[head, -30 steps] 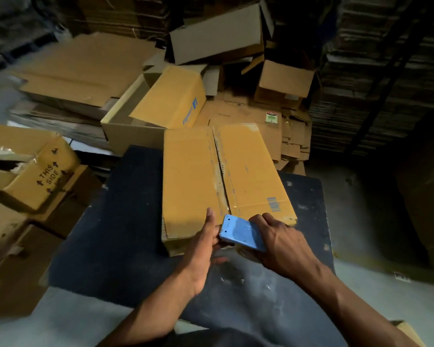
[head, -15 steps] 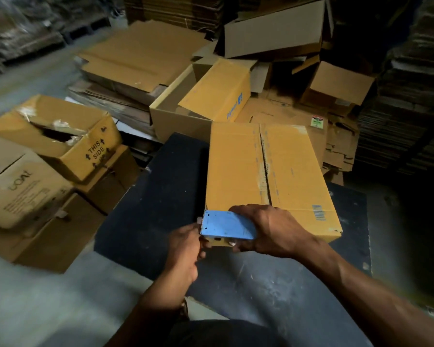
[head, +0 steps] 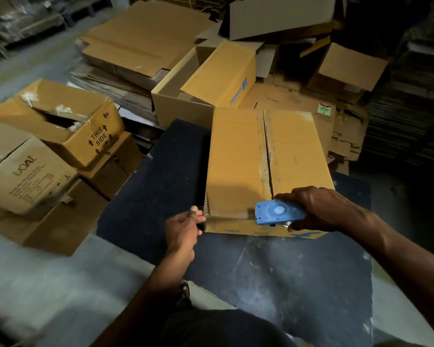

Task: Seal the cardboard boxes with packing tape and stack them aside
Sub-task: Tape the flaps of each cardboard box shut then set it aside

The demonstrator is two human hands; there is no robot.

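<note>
The yellow cardboard box (head: 266, 161) lies on the dark counter (head: 161, 176) with its centre seam untaped, while the right hand (head: 318, 209) grips the blue tape dispenser (head: 278, 212) at its near edge and the left hand (head: 183, 229), fingers pinched together, seems to draw out tape; sealing is only starting, stacking remains.

right hand (head: 321, 209) hides dispenser (head: 278, 212) handle and roll; tape strand invisible; boxes (head: 23, 176) at left blurred, cropped.
</note>
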